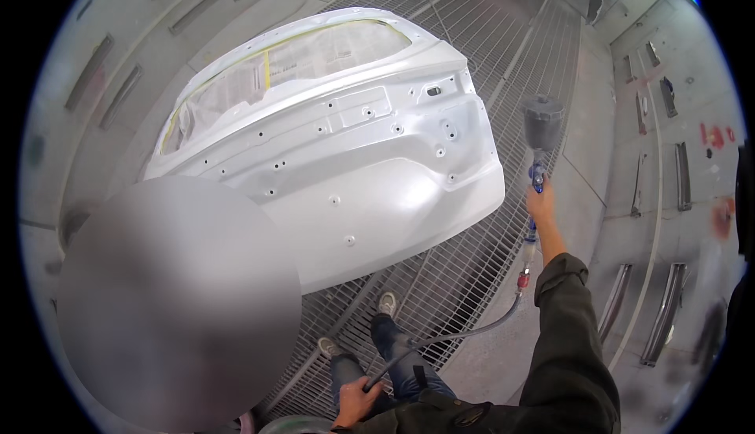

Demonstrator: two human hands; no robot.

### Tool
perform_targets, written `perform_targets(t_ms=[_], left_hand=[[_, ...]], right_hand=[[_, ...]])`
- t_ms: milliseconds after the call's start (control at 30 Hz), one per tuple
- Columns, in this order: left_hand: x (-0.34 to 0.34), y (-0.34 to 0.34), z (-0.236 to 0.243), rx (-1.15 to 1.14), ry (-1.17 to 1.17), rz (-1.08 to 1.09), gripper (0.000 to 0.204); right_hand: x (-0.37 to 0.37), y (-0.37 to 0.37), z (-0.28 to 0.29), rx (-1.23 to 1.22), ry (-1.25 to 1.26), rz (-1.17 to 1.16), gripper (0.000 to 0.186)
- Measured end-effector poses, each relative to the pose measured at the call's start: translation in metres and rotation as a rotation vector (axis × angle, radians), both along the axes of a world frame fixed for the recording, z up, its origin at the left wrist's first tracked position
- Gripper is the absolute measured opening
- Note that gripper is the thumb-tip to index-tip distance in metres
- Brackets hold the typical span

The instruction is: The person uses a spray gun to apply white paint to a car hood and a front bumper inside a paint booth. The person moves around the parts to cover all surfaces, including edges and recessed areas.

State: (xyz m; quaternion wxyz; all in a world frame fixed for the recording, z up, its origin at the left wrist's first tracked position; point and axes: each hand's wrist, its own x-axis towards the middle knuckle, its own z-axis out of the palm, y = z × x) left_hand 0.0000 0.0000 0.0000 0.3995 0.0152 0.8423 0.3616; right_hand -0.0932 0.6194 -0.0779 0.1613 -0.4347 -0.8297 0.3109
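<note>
Grating (440,292) below; right hand (541,200) grips spray gun (543,129), left hand (358,402) seemingly clasps hose (456,336).

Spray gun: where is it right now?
In the head view, the spray gun is right of centre, gripped in the right hand, just off the right end of the white vehicle panel.

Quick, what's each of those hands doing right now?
Left hand: closed around the dark air hose.
Right hand: closed, holding the spray gun with its cup on top.

Right hand (540,197) outstretched, curled; left hand (359,402) low, curled
</note>
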Motion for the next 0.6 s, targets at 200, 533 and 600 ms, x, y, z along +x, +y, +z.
perform_targets(t_ms=[200, 533, 600], left_hand=[[-0.019, -0.052, 0.008, -0.121, 0.115, 0.249, 0.024], [-0.004, -0.211, -0.007, -0.149, 0.266, 0.612, 0.03], [0.008, -0.258, -0.023, -0.186, 0.252, 0.708, 0.032]], right_hand=[[-0.036, -0.133, 0.073, -0.571, 0.185, -0.121, 0.028], [-0.095, -0.345, 0.068, -0.663, 0.187, 0.201, 0.055], [-0.114, -0.401, 0.057, -0.578, 0.199, 0.293, 0.061]])
